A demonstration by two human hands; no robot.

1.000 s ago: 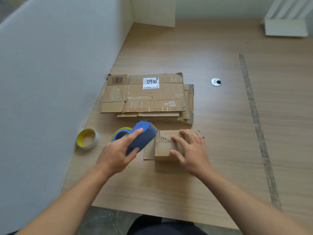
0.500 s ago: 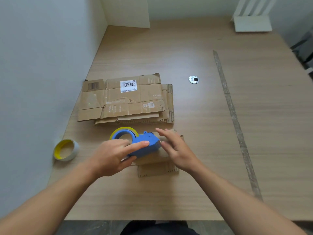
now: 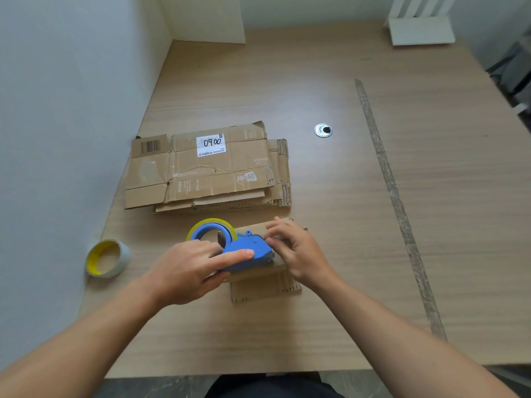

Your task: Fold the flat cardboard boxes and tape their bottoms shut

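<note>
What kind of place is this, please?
Probably a small packing station: a wooden table set in a wall corner, a stack of flat cardboard boxes, and a blue tape dispenser in the left hand.
</note>
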